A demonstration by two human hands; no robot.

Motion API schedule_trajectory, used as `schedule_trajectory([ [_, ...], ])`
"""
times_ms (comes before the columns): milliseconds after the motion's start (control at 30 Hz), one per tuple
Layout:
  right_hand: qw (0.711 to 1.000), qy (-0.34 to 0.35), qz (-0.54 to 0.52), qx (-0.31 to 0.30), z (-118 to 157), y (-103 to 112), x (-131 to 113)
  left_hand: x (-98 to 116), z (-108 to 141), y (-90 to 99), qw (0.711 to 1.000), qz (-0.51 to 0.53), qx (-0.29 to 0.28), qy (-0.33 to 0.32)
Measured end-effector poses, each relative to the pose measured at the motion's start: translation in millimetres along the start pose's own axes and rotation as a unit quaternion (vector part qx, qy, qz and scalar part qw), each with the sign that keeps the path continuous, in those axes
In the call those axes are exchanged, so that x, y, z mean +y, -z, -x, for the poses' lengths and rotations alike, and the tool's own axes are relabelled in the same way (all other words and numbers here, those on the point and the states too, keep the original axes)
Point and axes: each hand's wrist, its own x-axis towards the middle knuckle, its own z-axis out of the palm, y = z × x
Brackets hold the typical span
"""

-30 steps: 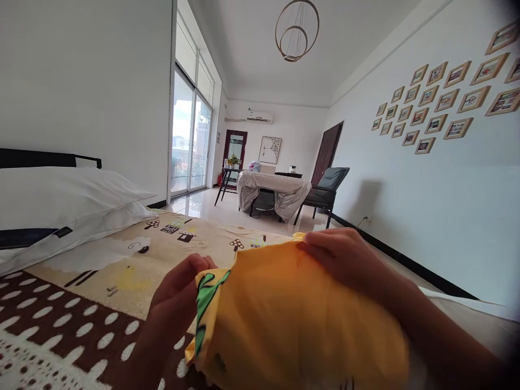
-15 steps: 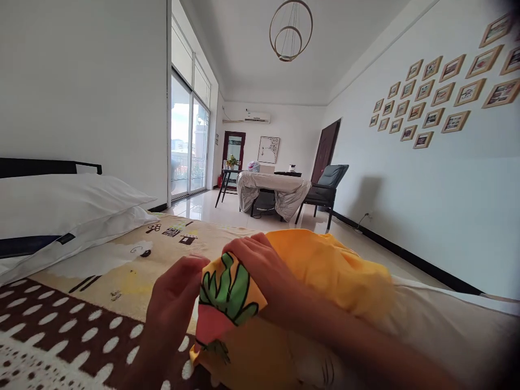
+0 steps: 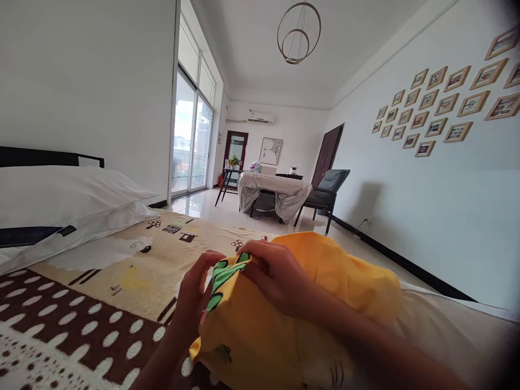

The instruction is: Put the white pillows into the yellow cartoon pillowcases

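A yellow cloth (image 3: 252, 325) with a green leaf print lies bunched on the bed in front of me, and its near part is raised between my hands. My right hand (image 3: 276, 271) pinches the cloth's top edge from the right, fingers bent over it. On the left side, my left hand (image 3: 197, 279) grips the same edge with its fingertips; part of its fingers is hidden behind the fabric. More of the yellow fabric spreads to the right, beyond my right forearm.
Under the cloth is a bed blanket (image 3: 142, 292) with sheep and dot patterns. White pillows (image 3: 73, 189) lie at the left. Past the bed stand a covered table (image 3: 276, 184), a black chair (image 3: 329, 189) and a stool with a plant (image 3: 233, 161).
Both hands have shifted slightly right, and the left has closed in on the cloth's edge. The printed flap has turned, so less of the green and pink shows.
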Motion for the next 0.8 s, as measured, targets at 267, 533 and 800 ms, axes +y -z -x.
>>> schedule_trajectory([
  [267,0.996,-0.048,-0.012,0.075,-9.2,1.0,19.2,-10.9,0.2,3.8,0.978,-0.139,-0.100,-0.117],
  [533,0.991,-0.063,-0.009,0.119,-11.0,7.0,35.3,-42.4,-2.0,-14.3,0.964,-0.164,-0.155,-0.142],
  [800,0.985,-0.022,0.109,0.135,-12.3,10.1,38.4,-39.9,-9.4,-12.8,0.985,-0.093,-0.133,-0.053],
])
